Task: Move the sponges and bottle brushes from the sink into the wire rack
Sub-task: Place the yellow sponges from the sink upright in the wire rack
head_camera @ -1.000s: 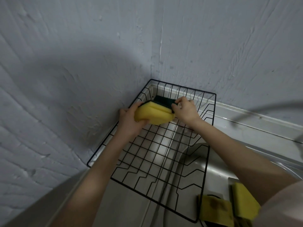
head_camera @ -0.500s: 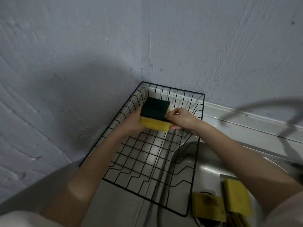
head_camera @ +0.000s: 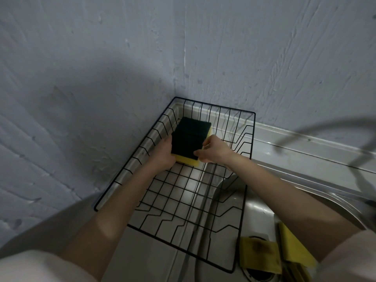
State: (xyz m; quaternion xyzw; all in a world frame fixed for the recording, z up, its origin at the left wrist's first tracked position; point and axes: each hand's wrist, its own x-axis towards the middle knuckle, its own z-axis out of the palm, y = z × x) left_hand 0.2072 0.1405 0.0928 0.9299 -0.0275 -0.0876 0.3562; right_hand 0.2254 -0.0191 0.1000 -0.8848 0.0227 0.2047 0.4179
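A black wire rack (head_camera: 247, 180) stands on the steel drainboard in the wall corner. Inside its far end, a yellow sponge with a dark green scouring side up (head_camera: 189, 139) is held flat between both hands. My left hand (head_camera: 162, 153) grips its left side and my right hand (head_camera: 215, 151) pinches its right edge. I cannot tell whether the sponge touches the rack floor. Two more yellow sponges, one stained (head_camera: 259, 254) and one tilted (head_camera: 295, 247), lie in the sink (head_camera: 254, 212) by the drain at the bottom right.
Rough grey walls (head_camera: 101, 78) close in behind and to the left of the rack. A dark blurred faucet or hose (head_camera: 325, 129) arcs across the right side. The steel counter ledge (head_camera: 305, 155) runs along the back wall.
The sponge has turned from yellow side showing to green side up and has moved lower and further into the rack's far end, still in both hands.
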